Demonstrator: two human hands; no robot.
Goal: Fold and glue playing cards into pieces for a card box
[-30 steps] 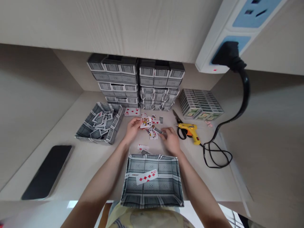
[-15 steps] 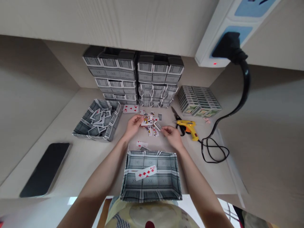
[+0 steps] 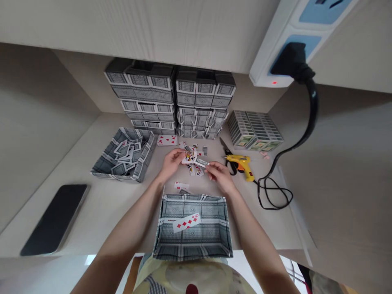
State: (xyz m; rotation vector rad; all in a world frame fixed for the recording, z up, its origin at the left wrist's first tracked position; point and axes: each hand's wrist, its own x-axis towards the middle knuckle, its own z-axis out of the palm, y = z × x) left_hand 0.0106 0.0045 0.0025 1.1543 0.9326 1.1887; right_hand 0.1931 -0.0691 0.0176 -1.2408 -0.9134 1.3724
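I'm holding a face card (image 3: 189,157) over the middle of the counter (image 3: 119,222) in my left hand (image 3: 172,164), the grip narrow on its nine o'clock edge, probably to leave the picture side free. My right hand (image 3: 219,175) is pinching a card piece (image 3: 201,162) from four o'clock; whether the two are touching, I can't tell. Loose cards (image 3: 192,170) are lying beneath. At six o'clock an open box (image 3: 212,226) is standing, likely for easy reach; at three, a glue gun (image 3: 241,162) is resting beside scissors (image 3: 227,152).
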